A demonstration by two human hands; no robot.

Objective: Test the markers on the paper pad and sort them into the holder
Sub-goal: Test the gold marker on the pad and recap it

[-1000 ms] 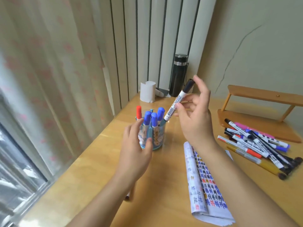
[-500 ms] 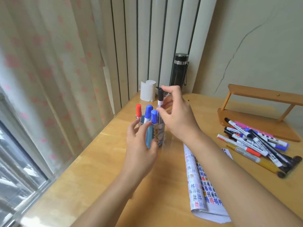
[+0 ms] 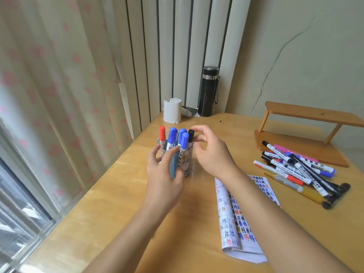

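Flask and roll behind holder — shelf right.

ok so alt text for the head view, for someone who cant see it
A person's right hand pinches a black marker standing in a clear holder beside a red marker and three blue markers, while the left hand grips the holder on a wooden table. To the right lie a paper pad covered in test marks and a pile of markers.

The wooden table bears holder, paper pad, loose markers, flask, shelf.
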